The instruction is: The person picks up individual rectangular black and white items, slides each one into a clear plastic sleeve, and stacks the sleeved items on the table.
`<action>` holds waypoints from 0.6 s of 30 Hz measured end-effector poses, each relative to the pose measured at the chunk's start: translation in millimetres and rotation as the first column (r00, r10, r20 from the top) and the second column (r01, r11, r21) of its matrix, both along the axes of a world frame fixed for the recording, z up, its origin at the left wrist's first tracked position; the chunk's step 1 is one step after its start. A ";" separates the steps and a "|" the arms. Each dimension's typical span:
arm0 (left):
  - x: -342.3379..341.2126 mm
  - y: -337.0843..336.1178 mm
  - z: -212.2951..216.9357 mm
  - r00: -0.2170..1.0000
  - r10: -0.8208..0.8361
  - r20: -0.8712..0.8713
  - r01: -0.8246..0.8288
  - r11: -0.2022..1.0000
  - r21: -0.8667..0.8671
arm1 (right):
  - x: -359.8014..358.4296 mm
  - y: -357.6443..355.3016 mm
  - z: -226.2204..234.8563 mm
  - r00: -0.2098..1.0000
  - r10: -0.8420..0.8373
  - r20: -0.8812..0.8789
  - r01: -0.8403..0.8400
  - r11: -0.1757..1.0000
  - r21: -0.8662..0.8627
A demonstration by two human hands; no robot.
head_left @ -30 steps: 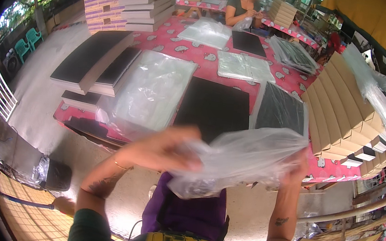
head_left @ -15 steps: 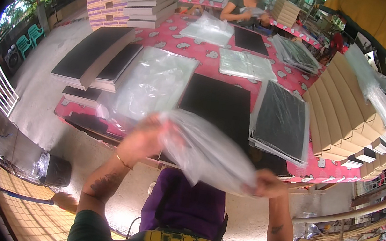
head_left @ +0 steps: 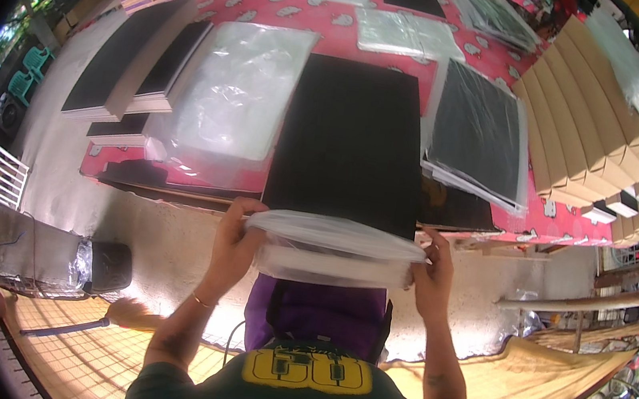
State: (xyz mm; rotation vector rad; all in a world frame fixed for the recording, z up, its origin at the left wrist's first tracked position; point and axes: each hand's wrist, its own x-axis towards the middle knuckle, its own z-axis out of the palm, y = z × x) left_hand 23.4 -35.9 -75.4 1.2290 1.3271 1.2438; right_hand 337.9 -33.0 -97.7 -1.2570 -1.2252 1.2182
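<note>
A clear plastic bag (head_left: pixel 331 266) is stretched sideways between my hands at the table's near edge. My left hand (head_left: pixel 236 241) is closed on its left side, and my right hand (head_left: pixel 432 272) pinches its right side. The bag's upper edge lies along the near end of a large black sheet or board (head_left: pixel 350 135); whether the end is inside the bag I cannot tell. Left of the black board lies a pile of clear plastic bags (head_left: pixel 243 93). On its right is a stack of black boards in clear plastic (head_left: pixel 477 131).
Black-topped stacks (head_left: pixel 124 61) stand at the left of the pink patterned table (head_left: pixel 330 27). Brown cardboard pieces (head_left: pixel 588 122) lean in a row at the right, with plastic over them. More bags (head_left: pixel 406 35) lie farther back. Below is a purple seat (head_left: pixel 317 312).
The bag has gone from tilted and blurred in mid-air to level against the black board's near end. Both hands now hold it at about equal height. The view has tipped downward.
</note>
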 end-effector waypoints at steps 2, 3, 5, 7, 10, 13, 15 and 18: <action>18.1 -6.2 -3.1 0.985 0.169 0.012 -0.169 0.985 -0.044 | -10.2 -2.0 -10.8 0.985 -0.156 0.078 0.153 0.987 0.048; 21.2 -6.6 -11.5 0.979 0.200 -0.043 -0.200 0.980 0.025 | -14.5 1.5 -13.9 0.975 -0.167 0.146 0.158 0.985 0.071; 24.5 -5.7 -19.0 0.980 0.192 -0.044 -0.192 0.981 0.003 | -14.3 2.3 -22.9 0.938 -0.187 0.292 0.158 0.980 0.122; 22.1 -5.9 -17.8 0.975 0.195 -0.106 -0.196 0.981 0.007 | -14.9 3.9 -25.1 0.909 -0.232 0.346 0.159 0.961 0.228; 13.4 -11.1 -14.2 0.967 0.194 -0.163 -0.188 0.981 0.051 | -12.9 -0.7 -21.8 0.956 -0.274 0.105 0.251 0.949 0.192; -5.5 -16.1 -15.6 0.997 0.031 0.066 -0.036 0.997 0.075 | 2.5 -6.4 4.8 0.949 -0.262 -0.177 0.275 0.960 0.057; -21.8 -16.9 -1.6 0.930 -0.132 0.344 0.088 0.986 0.141 | 17.1 -6.5 37.5 0.952 -0.113 -0.284 0.123 0.992 0.018; -21.2 -3.5 70.6 0.995 0.022 0.100 -0.060 0.917 0.394 | 44.3 0.9 88.4 0.854 0.344 -0.391 -0.211 0.915 0.345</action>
